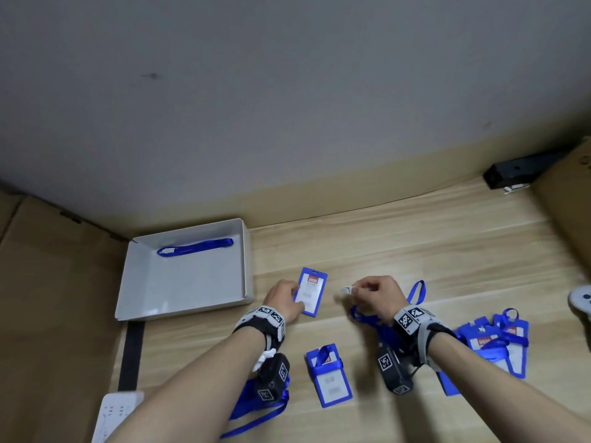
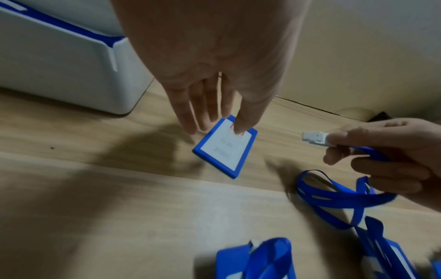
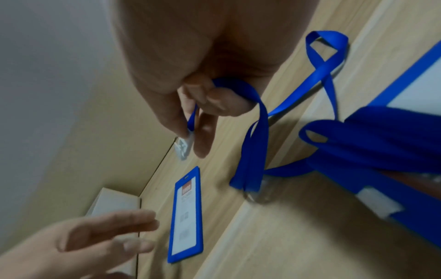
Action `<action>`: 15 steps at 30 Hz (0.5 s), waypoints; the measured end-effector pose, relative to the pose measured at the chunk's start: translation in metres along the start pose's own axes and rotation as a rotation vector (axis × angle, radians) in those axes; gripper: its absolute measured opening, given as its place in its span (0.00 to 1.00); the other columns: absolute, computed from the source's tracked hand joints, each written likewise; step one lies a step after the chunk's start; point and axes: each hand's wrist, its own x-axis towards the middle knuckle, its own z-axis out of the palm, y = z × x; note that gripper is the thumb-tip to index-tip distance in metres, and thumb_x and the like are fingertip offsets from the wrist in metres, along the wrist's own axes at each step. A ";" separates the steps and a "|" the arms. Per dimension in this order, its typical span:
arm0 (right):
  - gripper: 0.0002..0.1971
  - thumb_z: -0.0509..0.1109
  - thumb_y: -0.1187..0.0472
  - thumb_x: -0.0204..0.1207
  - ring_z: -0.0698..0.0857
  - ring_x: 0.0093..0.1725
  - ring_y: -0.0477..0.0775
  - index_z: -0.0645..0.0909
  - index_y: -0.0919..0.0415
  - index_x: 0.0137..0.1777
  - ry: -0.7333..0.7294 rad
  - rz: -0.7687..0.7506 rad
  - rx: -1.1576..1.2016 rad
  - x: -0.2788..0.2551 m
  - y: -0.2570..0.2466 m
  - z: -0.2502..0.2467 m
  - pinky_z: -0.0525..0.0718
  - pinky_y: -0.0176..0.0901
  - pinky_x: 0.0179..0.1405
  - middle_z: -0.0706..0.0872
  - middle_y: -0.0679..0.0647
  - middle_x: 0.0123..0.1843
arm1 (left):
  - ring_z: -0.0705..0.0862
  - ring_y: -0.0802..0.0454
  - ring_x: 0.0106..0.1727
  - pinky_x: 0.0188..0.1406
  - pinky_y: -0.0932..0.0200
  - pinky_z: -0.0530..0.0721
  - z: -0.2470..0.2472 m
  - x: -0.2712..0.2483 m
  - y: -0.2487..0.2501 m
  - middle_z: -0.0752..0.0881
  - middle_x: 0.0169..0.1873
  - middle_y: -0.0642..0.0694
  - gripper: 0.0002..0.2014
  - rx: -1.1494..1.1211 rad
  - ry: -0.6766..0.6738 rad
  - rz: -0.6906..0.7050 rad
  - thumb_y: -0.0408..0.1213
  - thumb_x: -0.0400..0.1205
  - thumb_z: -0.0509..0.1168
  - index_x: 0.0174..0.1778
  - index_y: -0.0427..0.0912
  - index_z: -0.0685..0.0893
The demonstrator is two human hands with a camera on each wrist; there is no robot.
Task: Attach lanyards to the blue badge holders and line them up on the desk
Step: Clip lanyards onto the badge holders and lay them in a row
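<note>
A blue badge holder (image 1: 311, 290) with no lanyard lies flat on the wooden desk (image 1: 415, 244). My left hand (image 1: 287, 297) reaches down at its left edge with straight fingers (image 2: 203, 117); I cannot tell whether they touch it. To its right, my right hand (image 1: 355, 290) pinches the white clip (image 2: 315, 138) of a blue lanyard (image 1: 417, 292) above the desk. The strap trails in loops under that wrist (image 3: 253, 151). A holder with a lanyard attached (image 1: 329, 375) lies between my forearms.
A white tray (image 1: 246, 266) at the left holds one more lanyard (image 1: 195, 247). Several finished badges (image 1: 499, 343) lie piled at the right. Cardboard (image 1: 57, 298) borders the desk on the left, a power strip (image 1: 112, 414) lies near it, and a white controller (image 1: 580, 298) sits at the right edge.
</note>
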 end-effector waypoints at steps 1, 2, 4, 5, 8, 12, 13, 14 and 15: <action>0.03 0.78 0.59 0.71 0.90 0.38 0.56 0.91 0.55 0.38 0.006 0.020 -0.002 0.005 0.003 0.001 0.91 0.54 0.43 0.92 0.54 0.34 | 0.83 0.44 0.61 0.59 0.58 0.80 0.002 0.005 -0.002 0.83 0.61 0.43 0.19 0.024 -0.022 -0.021 0.38 0.73 0.72 0.61 0.41 0.84; 0.03 0.78 0.58 0.71 0.91 0.39 0.56 0.91 0.55 0.37 0.010 0.038 -0.007 0.009 0.005 0.001 0.91 0.54 0.44 0.92 0.53 0.34 | 0.82 0.44 0.62 0.59 0.58 0.78 0.004 0.010 -0.002 0.81 0.62 0.43 0.21 0.041 -0.049 -0.042 0.39 0.73 0.72 0.63 0.42 0.83; 0.04 0.79 0.58 0.69 0.90 0.36 0.55 0.90 0.56 0.36 0.016 0.078 -0.019 0.015 0.004 0.003 0.91 0.52 0.41 0.92 0.53 0.32 | 0.79 0.44 0.65 0.62 0.57 0.76 0.010 0.018 -0.002 0.77 0.63 0.43 0.25 0.042 -0.077 -0.080 0.41 0.73 0.73 0.66 0.43 0.78; 0.05 0.80 0.57 0.68 0.89 0.34 0.54 0.90 0.56 0.35 0.018 0.096 -0.016 0.018 0.003 0.004 0.91 0.51 0.37 0.91 0.53 0.31 | 0.78 0.44 0.66 0.64 0.56 0.75 0.014 0.022 -0.001 0.75 0.64 0.43 0.28 0.035 -0.067 -0.099 0.43 0.72 0.74 0.68 0.43 0.76; 0.10 0.84 0.52 0.65 0.87 0.32 0.50 0.89 0.56 0.34 0.046 0.109 -0.027 0.030 0.001 0.009 0.88 0.47 0.35 0.91 0.52 0.31 | 0.72 0.44 0.71 0.69 0.54 0.71 0.023 0.034 0.002 0.71 0.66 0.43 0.33 0.038 -0.015 -0.126 0.47 0.72 0.74 0.70 0.42 0.70; 0.13 0.84 0.46 0.63 0.88 0.36 0.51 0.88 0.54 0.33 0.080 0.135 -0.121 0.046 0.000 0.015 0.86 0.44 0.37 0.90 0.48 0.32 | 0.70 0.43 0.68 0.64 0.53 0.72 0.031 0.049 0.002 0.70 0.64 0.45 0.35 0.069 0.072 -0.143 0.51 0.68 0.77 0.66 0.45 0.69; 0.12 0.84 0.46 0.64 0.88 0.36 0.51 0.88 0.53 0.33 0.088 0.138 -0.155 0.050 0.000 0.017 0.87 0.46 0.38 0.90 0.48 0.32 | 0.71 0.43 0.67 0.60 0.52 0.74 0.033 0.052 0.001 0.69 0.64 0.45 0.35 0.079 0.088 -0.148 0.51 0.67 0.78 0.64 0.46 0.69; 0.12 0.82 0.45 0.64 0.87 0.36 0.51 0.87 0.51 0.33 0.093 0.140 -0.199 0.053 0.000 0.020 0.87 0.47 0.39 0.89 0.47 0.32 | 0.71 0.44 0.66 0.56 0.52 0.76 0.035 0.054 0.000 0.69 0.63 0.46 0.35 0.088 0.097 -0.151 0.52 0.66 0.79 0.63 0.47 0.69; 0.13 0.81 0.42 0.64 0.87 0.37 0.50 0.86 0.49 0.33 0.097 0.139 -0.247 0.055 0.001 0.022 0.87 0.47 0.40 0.89 0.45 0.32 | 0.71 0.44 0.65 0.53 0.51 0.77 0.037 0.056 0.000 0.69 0.63 0.46 0.35 0.095 0.103 -0.153 0.52 0.66 0.80 0.62 0.48 0.69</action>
